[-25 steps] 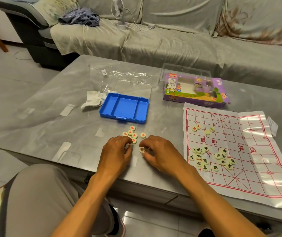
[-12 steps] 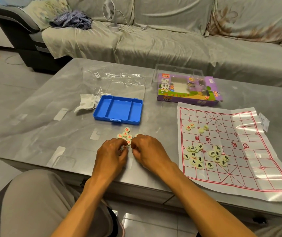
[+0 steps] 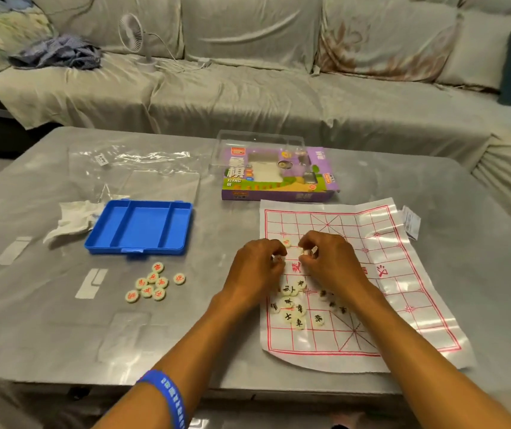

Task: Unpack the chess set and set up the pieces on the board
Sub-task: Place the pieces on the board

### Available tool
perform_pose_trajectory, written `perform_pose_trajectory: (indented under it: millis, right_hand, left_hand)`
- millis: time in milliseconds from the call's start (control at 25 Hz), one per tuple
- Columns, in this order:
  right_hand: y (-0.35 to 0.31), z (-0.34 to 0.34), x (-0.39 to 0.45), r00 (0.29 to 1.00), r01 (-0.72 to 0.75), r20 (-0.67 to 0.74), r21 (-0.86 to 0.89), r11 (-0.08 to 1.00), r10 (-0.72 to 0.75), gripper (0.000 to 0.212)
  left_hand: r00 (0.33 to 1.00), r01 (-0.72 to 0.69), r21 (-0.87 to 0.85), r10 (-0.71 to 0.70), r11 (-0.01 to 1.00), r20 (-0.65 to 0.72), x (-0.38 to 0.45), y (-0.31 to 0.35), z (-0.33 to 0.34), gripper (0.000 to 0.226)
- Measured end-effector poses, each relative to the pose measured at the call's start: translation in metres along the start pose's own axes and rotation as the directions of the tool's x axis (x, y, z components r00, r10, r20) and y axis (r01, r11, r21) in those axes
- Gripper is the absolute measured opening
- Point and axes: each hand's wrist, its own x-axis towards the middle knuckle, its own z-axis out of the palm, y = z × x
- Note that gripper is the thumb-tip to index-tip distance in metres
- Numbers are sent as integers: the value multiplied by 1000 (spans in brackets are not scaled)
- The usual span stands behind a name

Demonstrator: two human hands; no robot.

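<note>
A white paper board (image 3: 396, 274) with a red grid lies on the table at the right. Both hands hover over its left part. My left hand (image 3: 255, 267) is curled and pinches a small red-marked piece. My right hand (image 3: 331, 261) is curled too and holds white pieces at its fingertips. One red-marked piece (image 3: 286, 243) lies on the board between the hands. Several black-marked pieces (image 3: 294, 308) sit in a loose heap on the board below my hands. Several red-marked pieces (image 3: 152, 283) lie on the table left of the board.
An open blue compartment tray (image 3: 139, 227) stands left of centre, with a crumpled tissue (image 3: 68, 221) beside it. Clear plastic wrap (image 3: 130, 168) and the purple chess box (image 3: 279, 174) lie farther back. A sofa with a small fan (image 3: 133, 35) runs behind the table.
Both hands moved right from the heap of red-marked pieces on the table to the board, carrying pieces. The camera view shifted to the right as well.
</note>
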Motion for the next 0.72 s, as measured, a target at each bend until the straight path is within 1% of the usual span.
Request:
perform_pose_trajectory:
  millis: [160, 240, 280, 400, 480, 560, 600, 640, 720]
  right_hand:
    - [15, 8, 11, 997, 77, -10, -23, 997, -77, 21]
    - [16, 8, 10, 995, 82, -46, -35, 996, -84, 22]
    - [14, 9, 8, 995, 84, -59, -35, 996, -86, 23]
    - [-14, 12, -5, 993, 111, -52, 12, 994, -110, 21]
    - [-49, 22, -13, 982, 187, -3, 69, 980, -187, 21]
    - [-86, 38, -19, 954, 281, 72, 116, 953, -290, 21]
    - [-103, 48, -21, 932, 330, 117, 124, 936, -344, 23]
    - [-121, 60, -24, 904, 380, 161, 122, 917, -396, 26]
    - [-149, 84, -28, 845, 482, 223, 79, 873, -487, 31]
  left_hand:
    - [993, -113, 96, 108, 989, 51, 31, 6, 23, 21]
    - [990, -138, 110, 135, 984, 32, 33, 6, 19, 19]
    - [992, -125, 110, 125, 986, 8, 29, 4, 14, 20]
    - [994, -38, 145, 52, 989, -96, 0, -14, -17, 23]
    - [979, 65, 181, -28, 981, -203, -30, -39, -51, 22]
    - [948, 185, 227, -113, 956, -297, -58, -69, -88, 21]
    - [938, 236, 250, -153, 939, -312, -70, -83, -103, 23]
    - [935, 276, 271, -192, 922, -298, -81, -96, -117, 26]
    - [946, 310, 305, -259, 900, -196, -97, -115, -130, 38]
